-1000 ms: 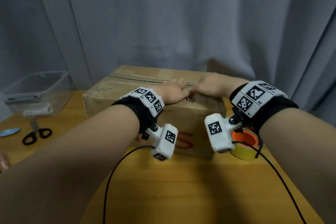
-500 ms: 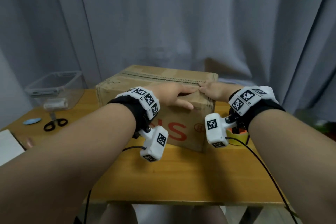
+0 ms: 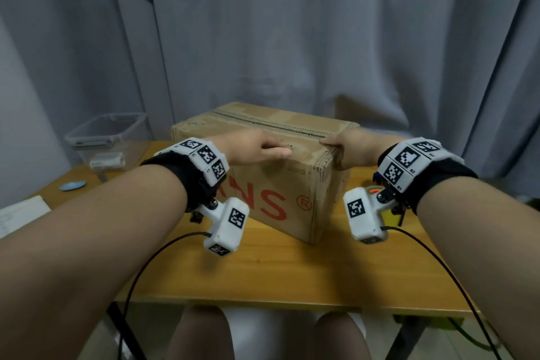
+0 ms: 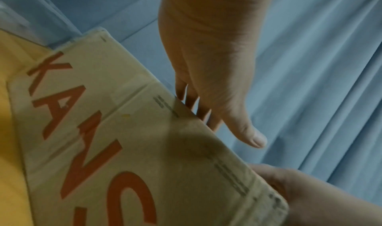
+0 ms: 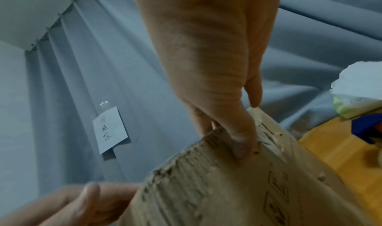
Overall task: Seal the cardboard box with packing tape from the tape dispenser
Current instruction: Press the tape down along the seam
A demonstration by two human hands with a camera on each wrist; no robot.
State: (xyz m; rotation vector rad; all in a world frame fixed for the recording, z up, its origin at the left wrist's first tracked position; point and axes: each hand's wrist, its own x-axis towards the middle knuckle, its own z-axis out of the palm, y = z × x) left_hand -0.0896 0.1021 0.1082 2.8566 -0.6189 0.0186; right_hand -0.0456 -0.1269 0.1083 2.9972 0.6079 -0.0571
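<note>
The cardboard box [image 3: 271,184] with red letters stands on the wooden table [image 3: 263,278], flaps down, one corner turned toward me. My left hand [image 3: 257,147] lies flat on the box top near its front edge, fingers straight; the left wrist view shows those fingers [image 4: 194,98] over the edge of the box [image 4: 124,147]. My right hand [image 3: 347,146] grips the near right top corner. In the right wrist view its thumb [image 5: 239,141] presses the end face of the box [image 5: 227,188] and the fingers reach over the top. The tape roll [image 3: 388,215] is mostly hidden behind my right wrist camera.
A clear plastic bin [image 3: 108,137] stands at the back left, with a blue oval piece [image 3: 72,185] and a white sheet [image 3: 20,213] in front of it. Grey curtain [image 3: 321,38] hangs close behind the box. Cables trail from both wrists over the table's front edge.
The box has turned so a corner points toward me. My hands, together at mid-seam before, have moved apart; the right one now holds the right corner. My view has pulled back and up.
</note>
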